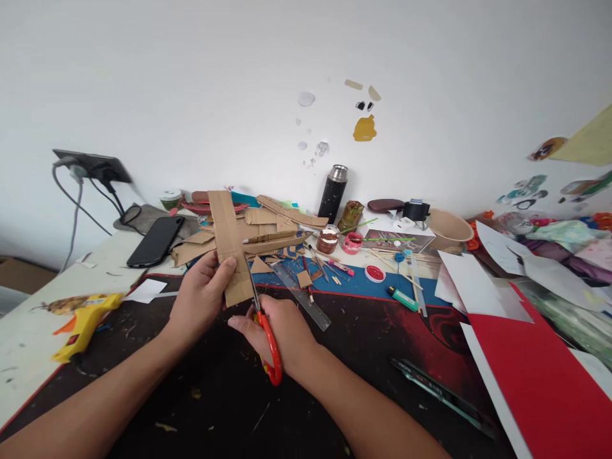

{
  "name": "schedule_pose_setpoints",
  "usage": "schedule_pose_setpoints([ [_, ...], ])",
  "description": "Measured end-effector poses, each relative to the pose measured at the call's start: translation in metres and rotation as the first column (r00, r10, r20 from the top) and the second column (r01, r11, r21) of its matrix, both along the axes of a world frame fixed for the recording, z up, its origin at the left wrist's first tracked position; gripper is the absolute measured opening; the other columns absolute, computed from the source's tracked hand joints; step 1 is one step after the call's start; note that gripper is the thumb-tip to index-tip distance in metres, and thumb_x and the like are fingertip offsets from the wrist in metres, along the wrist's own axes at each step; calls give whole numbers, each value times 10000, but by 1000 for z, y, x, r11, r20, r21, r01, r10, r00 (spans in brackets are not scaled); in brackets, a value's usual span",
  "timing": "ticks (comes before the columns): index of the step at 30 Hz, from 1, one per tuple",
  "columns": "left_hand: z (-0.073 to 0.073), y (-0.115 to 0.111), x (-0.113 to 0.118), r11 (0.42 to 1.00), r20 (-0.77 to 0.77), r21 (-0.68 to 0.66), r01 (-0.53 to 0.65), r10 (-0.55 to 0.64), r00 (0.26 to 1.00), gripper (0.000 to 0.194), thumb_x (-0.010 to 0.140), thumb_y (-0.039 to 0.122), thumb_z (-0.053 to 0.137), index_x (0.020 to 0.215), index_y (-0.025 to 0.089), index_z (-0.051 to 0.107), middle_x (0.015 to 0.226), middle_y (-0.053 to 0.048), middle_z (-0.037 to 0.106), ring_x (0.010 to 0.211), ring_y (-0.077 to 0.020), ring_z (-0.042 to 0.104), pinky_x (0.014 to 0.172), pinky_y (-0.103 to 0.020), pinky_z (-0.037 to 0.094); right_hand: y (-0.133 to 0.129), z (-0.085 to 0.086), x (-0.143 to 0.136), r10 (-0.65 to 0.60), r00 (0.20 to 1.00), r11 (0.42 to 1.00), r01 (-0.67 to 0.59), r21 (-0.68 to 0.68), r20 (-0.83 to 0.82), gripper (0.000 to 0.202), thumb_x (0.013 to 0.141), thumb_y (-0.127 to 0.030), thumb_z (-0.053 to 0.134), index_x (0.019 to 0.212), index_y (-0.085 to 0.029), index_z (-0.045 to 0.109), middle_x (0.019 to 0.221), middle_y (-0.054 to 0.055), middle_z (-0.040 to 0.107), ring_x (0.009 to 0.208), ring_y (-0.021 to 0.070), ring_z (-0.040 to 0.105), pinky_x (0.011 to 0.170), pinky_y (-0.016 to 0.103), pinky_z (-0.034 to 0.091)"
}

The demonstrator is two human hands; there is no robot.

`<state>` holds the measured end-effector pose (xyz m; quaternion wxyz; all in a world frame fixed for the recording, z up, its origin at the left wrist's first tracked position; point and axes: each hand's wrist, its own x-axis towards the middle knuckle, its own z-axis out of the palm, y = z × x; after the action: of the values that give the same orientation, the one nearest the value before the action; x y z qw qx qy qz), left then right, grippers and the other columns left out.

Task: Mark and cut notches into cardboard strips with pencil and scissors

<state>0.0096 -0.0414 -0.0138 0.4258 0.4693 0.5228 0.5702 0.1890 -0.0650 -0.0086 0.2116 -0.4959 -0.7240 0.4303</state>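
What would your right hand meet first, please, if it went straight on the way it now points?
The right hand, with its scissors, would probably meet the cardboard strip in the left hand first, though one view leaves depth unclear.

The cardboard strip [225, 223] is hiding the fingertips of the left hand [205, 290] and covering part of the cardboard pile [262, 220] behind it. The right hand [287, 331] is concealing part of the handles of the red scissors [271, 350]. Both forearms are running out of view, as is the red sheet [530, 370] at the bottom edge. The right edge is cutting off the yellow paper [590, 140]. Lettering on the dark tool [437, 392] is appearing too blurred to read.
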Motion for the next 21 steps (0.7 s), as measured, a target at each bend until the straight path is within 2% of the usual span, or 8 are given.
schedule_pose_setpoints([
  [8,-2,0,1,999,59,-3,-34,35,998,630,854,673,868,1242,194,738,1182,-114,861,1025,-342,832,782,-407,705,0,-4,-1,-5,1000,1000,5,6,-17,370,973,-548,896,919,-214,747,912,70,832,884,267,800,814,328,525],
  [11,-2,0,0,999,74,-8,-34,35,997,620,851,685,856,1216,199,741,1144,-109,865,954,-327,833,727,-388,695,-2,-10,1,17,991,999,-23,-45,-135,395,978,-584,880,942,-221,730,775,25,772,752,232,784,756,309,552],
  [14,-3,1,-2,999,57,-1,-50,50,997,568,879,658,831,1201,198,748,1084,-94,866,875,-301,823,668,-354,671,-3,-17,2,41,946,974,-109,-198,-321,481,979,-689,829,1010,-222,718,662,-21,699,588,196,728,634,284,572],
  [18,-6,2,-6,997,76,-5,-81,81,994,532,918,640,803,1212,199,753,1045,-77,859,804,-272,806,583,-311,625,0,-26,-1,5,863,920,-202,-336,-506,627,854,-774,896,1072,-213,720,725,-11,732,611,193,738,608,289,605],
  [21,-6,2,-7,998,106,12,-69,68,992,517,927,627,802,1220,203,754,1070,-77,861,850,-280,816,629,-322,647,4,-27,-1,-46,819,897,-219,-385,-573,757,726,-783,979,1158,-217,720,806,-5,748,713,208,773,687,312,631],
])
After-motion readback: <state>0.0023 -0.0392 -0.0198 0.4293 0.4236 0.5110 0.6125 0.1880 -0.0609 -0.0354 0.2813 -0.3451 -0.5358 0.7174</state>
